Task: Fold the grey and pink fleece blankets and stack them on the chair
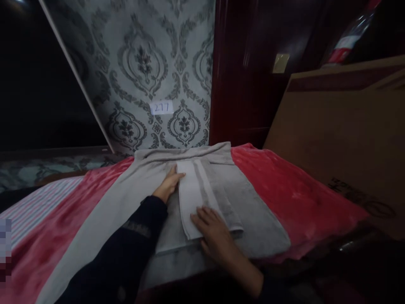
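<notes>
Two hands lie on one folded towel (202,198), a pale grey strip with a darker band running along its length. The towel sits on top of a larger grey cloth (253,211), near the middle of it, and that cloth is spread over one red blanket (294,194).

The left hand (168,184) comes out of a dark sleeve (126,249) and lies flat, fingers stretched out and together, its fingertips touching the towel's far left edge. It grips nothing.

The right hand (215,230) rests palm down on the towel's near end, fingers spread and open, pressing on the fabric without grasping it.

The towel's long sides run away from the person, and its near right corner lies just beside the right hand.

To the left of the blanket one striped sheet (31,207) shows. Behind the bed rises a wall (142,63) with grey ornamental paper, and on it one small white label (162,107) bears handwritten digits, hard to read in the dim light. A dark red wooden panel (243,84) stands right of the wall. One large cardboard box (341,135) fills the right side, touching the blanket's edge, and one bottle (348,38) with a red and white label sits above it.
</notes>
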A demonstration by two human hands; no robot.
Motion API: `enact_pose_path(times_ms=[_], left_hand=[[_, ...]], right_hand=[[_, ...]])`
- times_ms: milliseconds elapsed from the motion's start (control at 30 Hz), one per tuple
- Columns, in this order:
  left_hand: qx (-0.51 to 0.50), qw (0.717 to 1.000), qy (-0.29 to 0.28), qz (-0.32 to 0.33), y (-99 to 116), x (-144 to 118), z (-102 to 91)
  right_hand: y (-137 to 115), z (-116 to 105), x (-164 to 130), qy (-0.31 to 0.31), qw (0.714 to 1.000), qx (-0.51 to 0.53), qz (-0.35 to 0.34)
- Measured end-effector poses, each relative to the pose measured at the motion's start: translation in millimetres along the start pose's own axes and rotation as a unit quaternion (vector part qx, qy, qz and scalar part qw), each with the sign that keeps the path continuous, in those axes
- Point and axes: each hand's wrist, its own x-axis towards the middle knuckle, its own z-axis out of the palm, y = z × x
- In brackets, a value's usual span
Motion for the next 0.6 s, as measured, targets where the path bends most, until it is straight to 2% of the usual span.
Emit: enact_pose_path(times_ms=[33, 133, 300, 433, 600], left_hand=[[0.04, 0.999, 0.016, 0.016, 1.7, 4.6, 3.2], [0.154, 0.987, 0.051, 0.013, 8.5, 21.3, 10.9], [0.199, 0.978, 0.053, 0.024, 19.1, 40.1, 11.6], [0.23, 0.971, 0.063, 0.009, 9.6, 40.2, 3.7], [0.256, 0.965, 0.065, -0.003, -7.4, 40.6, -0.6]], right_hand=[[1.0, -1.8, -2.3, 0.002, 1.0, -0.001, 0.012], [-1.3, -8.9, -2.6, 0.01, 0.999, 0.0, 0.037], [-17.6, -14.3, 9.5, 0.05, 0.997, 0.021, 0.049], [-26.9, 1.5, 9.6, 0.021, 0.999, 0.009, 0.043], [-26.0, 14.9, 3.6, 0.033, 0.999, -0.016, 0.017]])
